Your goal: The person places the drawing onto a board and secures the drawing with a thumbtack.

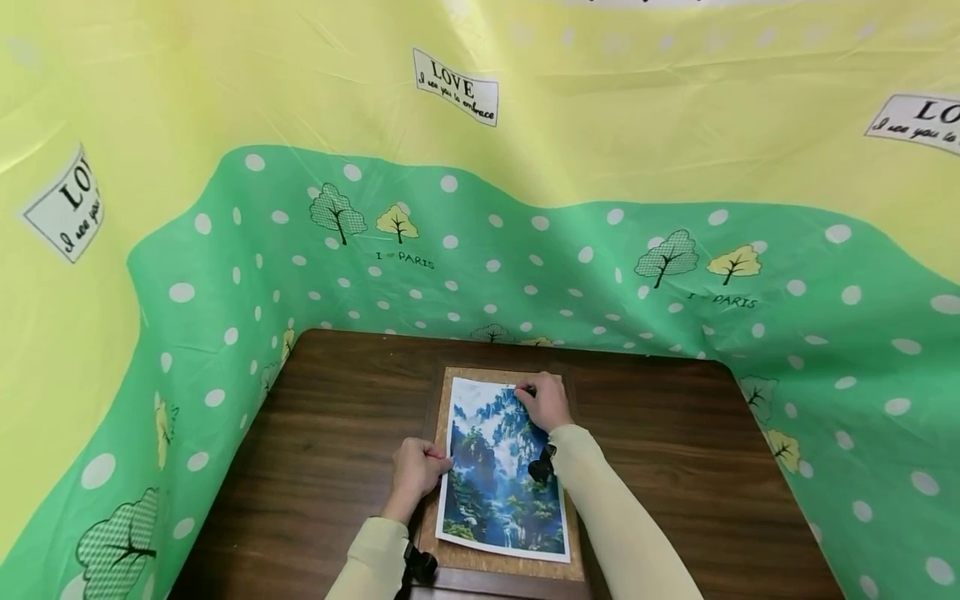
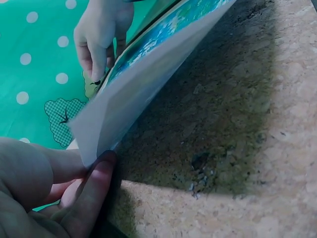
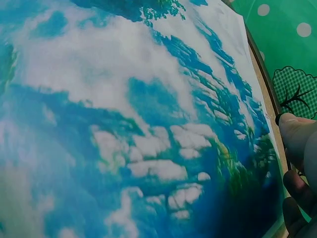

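Note:
A printed landscape picture [image 1: 495, 467] of blue mountains and waterfalls lies over a cork board [image 1: 480, 560] with a brown frame. My left hand [image 1: 416, 471] pinches the sheet's left edge between thumb and forefinger. In the left wrist view the sheet [image 2: 129, 106] is lifted off the cork [image 2: 237, 114] on that side. My right hand [image 1: 550, 404] is at the top right of the picture. Its fingertips pinch a small black piece [image 3: 279, 119] by the sheet's edge, seen in the right wrist view; its exact kind is unclear.
The board lies on a dark brown wooden table [image 1: 345, 417]. A yellow and green curtain [image 1: 525, 250] with white dots and printed trees surrounds the table's back and sides. Each wrist carries a small black device [image 1: 423, 568].

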Demonstrator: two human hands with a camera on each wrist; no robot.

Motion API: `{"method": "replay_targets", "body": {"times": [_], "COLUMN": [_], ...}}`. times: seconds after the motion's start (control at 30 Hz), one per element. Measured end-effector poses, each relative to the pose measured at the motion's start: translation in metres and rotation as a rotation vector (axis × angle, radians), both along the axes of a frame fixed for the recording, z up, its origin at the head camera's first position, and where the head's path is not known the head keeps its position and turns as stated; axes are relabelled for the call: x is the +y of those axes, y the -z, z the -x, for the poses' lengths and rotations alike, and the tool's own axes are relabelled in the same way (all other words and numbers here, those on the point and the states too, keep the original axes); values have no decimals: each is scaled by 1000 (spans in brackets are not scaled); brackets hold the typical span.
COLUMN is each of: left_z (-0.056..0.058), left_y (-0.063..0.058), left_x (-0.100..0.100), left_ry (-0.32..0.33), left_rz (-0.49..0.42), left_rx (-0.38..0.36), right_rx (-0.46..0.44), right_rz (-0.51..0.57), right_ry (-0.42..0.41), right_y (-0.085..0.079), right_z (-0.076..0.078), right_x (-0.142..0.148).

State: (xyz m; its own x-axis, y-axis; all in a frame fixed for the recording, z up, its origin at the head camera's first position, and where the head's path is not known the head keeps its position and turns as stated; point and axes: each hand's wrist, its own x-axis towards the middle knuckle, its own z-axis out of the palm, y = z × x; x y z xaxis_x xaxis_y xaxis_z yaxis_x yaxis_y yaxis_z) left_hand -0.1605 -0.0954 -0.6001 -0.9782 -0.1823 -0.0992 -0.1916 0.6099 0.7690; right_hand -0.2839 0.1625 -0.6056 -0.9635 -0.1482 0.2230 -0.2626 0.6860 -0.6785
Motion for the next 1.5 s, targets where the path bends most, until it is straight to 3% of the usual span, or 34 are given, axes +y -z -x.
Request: {"method": "replay_targets", "body": {"times": [0.3, 0.77, 0.97, 1.5], "left_z": [1, -1, -1, 2], "left_y": [-1, -2, -1, -2], "left_x": [9, 2, 2, 2], "left_ry": [13, 3, -7, -22], "left_rz": [-16, -27, -23, -27], "left_rx": [2, -4, -9, -33], "right_rx": [27, -95, -130, -108], "right_rz": [-55, -108, -81, -16], "right_ry": [91, 212, 221, 281], "right_y": [4, 3, -2, 1], "right_z": [-1, 6, 5, 4], "right_x": [-2, -25, -27, -32]}}
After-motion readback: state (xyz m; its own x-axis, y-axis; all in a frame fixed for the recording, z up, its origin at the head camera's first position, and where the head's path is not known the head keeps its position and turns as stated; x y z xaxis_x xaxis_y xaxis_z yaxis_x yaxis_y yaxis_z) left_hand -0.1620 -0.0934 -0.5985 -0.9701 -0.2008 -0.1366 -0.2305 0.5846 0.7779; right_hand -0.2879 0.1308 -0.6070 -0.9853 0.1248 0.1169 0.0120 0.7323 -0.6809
